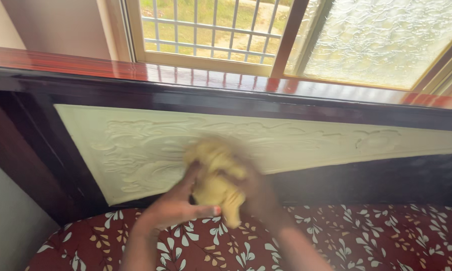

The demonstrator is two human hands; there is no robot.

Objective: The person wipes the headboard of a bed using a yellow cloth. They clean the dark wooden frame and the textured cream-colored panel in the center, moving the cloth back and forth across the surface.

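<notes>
A: Where is your cloth?

B: The yellow cloth (pixel 217 175) sits at centre frame, bunched and motion-blurred, against the cream carved panel (pixel 135 150) of the dark wooden headboard (pixel 336 108).

A: Hand state?

B: Your left hand (pixel 178 203) is clamped on the cloth's lower left; your right hand (pixel 258 193) grips its right side. Below both lies the maroon leaf-print mattress (pixel 376 236); the barred window (pixel 206 30) fills the upper frame.

A dark wooden headboard (pixel 196 95) carries a cream carved relief panel (pixel 296 143) with a leaf pattern. A maroon bedsheet (pixel 386 236) with a white leaf print lies below it. Above, a window (pixel 286 35) shows a white metal grille (pixel 206 25) on the left and a frosted pane (pixel 386 35) on the right.
</notes>
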